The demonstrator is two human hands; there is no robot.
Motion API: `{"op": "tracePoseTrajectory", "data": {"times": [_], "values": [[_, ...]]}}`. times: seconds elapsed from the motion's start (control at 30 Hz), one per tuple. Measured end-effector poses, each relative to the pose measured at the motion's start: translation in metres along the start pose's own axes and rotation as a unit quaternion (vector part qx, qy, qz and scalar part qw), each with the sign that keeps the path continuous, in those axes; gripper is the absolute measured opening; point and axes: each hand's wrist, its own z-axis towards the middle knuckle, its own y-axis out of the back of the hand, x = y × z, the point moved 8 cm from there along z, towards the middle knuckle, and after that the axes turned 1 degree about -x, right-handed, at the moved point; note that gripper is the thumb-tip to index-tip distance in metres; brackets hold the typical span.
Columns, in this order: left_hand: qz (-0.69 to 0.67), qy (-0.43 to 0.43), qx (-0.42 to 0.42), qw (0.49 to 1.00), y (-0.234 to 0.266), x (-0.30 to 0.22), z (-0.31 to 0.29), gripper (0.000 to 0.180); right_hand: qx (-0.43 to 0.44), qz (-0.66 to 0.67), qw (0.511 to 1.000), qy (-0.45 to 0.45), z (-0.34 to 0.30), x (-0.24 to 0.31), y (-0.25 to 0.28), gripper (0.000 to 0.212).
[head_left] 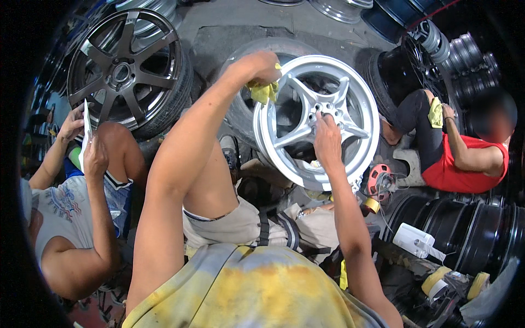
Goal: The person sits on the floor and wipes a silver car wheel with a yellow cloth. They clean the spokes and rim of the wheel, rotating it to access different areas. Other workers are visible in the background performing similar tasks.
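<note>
A silver five-spoke wheel rim [283,140] stands tilted in front of me, its face toward me. My left hand [264,66] is closed around a yellow cloth [264,93] at the rim's upper left edge. Part of the cloth hangs below the fingers. My right hand [329,143] reaches up to the middle of the rim, its fingertips hooked at the centre hole among the lug holes. Exactly how far the fingers go in is hidden. Behind the rim lies a dusty tyre [232,104].
At left, a person [65,210] holds a white sheet beside a dark multi-spoke wheel [121,74]. A person in red [470,156] sits at right with a yellow cloth. Near my right arm are a red reel [379,180], a white plastic piece [414,240] and black rims [459,232].
</note>
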Motion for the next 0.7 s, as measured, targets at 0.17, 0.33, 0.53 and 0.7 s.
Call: {"op": "tracePoseTrajectory", "data": {"times": [0.17, 0.33, 0.53, 0.7], "values": [[-0.017, 0.034, 0.014, 0.999, 0.008, -0.002, 0.000, 0.039, -0.013, -0.008, 1.000, 0.009, -0.019, 0.004, 0.007, 0.034], [-0.022, -0.002, -0.034, 0.999, -0.004, -0.010, 0.003, 0.035, -0.007, -0.034, 0.999, 0.007, 0.000, 0.001, 0.000, 0.038], [-0.042, 0.020, 0.005, 0.999, 0.000, -0.008, -0.002, 0.037, 0.014, -0.128, 0.991, 0.023, 0.009, -0.026, 0.010, 0.042], [-0.046, 0.022, 0.004, 0.999, 0.005, -0.007, -0.008, 0.037, 0.064, -0.114, 0.991, -0.031, -0.011, -0.061, 0.027, 0.037]]}}
